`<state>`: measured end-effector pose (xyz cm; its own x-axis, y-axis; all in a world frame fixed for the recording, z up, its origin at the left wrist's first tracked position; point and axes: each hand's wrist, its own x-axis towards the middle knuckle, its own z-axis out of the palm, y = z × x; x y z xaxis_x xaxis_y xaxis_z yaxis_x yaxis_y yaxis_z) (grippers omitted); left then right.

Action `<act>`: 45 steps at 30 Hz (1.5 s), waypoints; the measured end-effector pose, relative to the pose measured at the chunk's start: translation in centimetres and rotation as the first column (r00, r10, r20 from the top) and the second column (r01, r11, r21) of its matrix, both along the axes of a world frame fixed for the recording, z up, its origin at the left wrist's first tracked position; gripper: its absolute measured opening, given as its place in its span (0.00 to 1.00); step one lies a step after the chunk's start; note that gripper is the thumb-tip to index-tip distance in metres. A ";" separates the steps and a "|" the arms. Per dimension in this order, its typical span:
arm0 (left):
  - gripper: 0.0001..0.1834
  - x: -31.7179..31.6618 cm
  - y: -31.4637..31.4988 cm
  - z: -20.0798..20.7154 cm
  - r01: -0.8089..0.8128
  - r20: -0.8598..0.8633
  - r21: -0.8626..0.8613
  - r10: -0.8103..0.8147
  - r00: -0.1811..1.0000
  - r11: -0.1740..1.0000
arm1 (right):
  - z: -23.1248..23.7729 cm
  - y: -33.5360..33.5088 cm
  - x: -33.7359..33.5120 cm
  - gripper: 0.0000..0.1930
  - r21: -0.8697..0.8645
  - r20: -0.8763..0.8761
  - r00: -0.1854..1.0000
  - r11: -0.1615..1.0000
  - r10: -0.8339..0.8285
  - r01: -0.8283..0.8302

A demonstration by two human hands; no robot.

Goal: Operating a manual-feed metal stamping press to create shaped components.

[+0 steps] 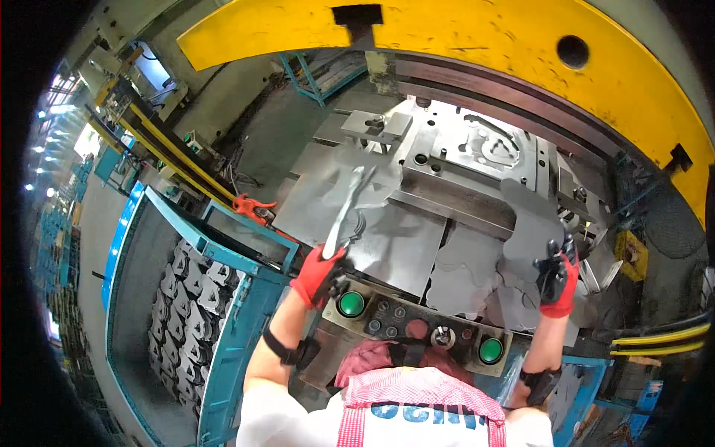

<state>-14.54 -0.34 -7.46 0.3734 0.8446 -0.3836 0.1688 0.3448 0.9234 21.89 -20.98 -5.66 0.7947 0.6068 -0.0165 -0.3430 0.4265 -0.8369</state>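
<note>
My left hand [322,278], in a red glove with dark finger and palm parts, is closed round the near end of a long silver hand tool [342,217]. The tool slants away over a flat metal surface, with its narrow far tip close to the press bed. My right hand [556,274], gloved alike, grips the near right edge of a flat grey sheet-metal blank [528,227]. This blank is raised at a tilt in front of the die [488,145], which has a bright curved shape on its top. More flat blanks [462,272] lie below and left of it.
A control panel [406,322] with green buttons [351,304] runs between me and the metal surface. At left stands a blue bin [242,328] holding stacked formed metal parts [186,320]. A yellow press beam [462,30] arches overhead. Orange-handled pliers [253,208] hang beside the bin.
</note>
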 end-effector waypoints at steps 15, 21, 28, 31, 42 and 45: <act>0.20 -7.0 0.5 -12.3 0.217 0.629 -0.559 0.239 0.740 0.800 | -3.6 21.4 10.9 0.08 -0.279 0.618 0.768 0.868 -0.165 0.411; 0.18 -9.4 -4.8 -10.2 -0.009 0.493 -0.468 0.270 0.827 0.883 | 4.5 20.8 5.2 0.21 -0.756 0.655 0.585 0.408 0.478 0.512; 0.17 -8.5 -6.5 -15.1 -0.486 -0.241 -0.106 0.452 0.859 0.867 | 5.1 17.0 3.1 0.24 -0.475 0.666 0.166 0.242 0.728 0.846; 0.18 -11.3 -6.6 -21.9 -0.578 -0.288 -0.134 0.526 0.800 0.805 | 3.7 9.7 1.3 0.22 -0.287 0.935 0.068 0.633 0.348 0.719; 0.43 -8.7 -5.7 -22.0 -0.426 -0.298 -0.256 0.349 0.889 0.867 | 1.2 -2.6 1.3 0.24 -0.283 0.951 0.129 0.616 0.282 0.735; 0.43 -8.3 -5.1 -22.1 -0.482 -0.366 -0.315 0.364 0.857 0.818 | 3.1 6.4 2.9 0.25 -0.308 0.918 0.009 0.696 0.397 0.649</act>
<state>-22.83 -5.45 -29.53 -0.1579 0.6552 -0.7388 0.1485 0.7554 0.6382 24.75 -14.60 -2.61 0.4133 0.7282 0.5467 0.9105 -0.3402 -0.2352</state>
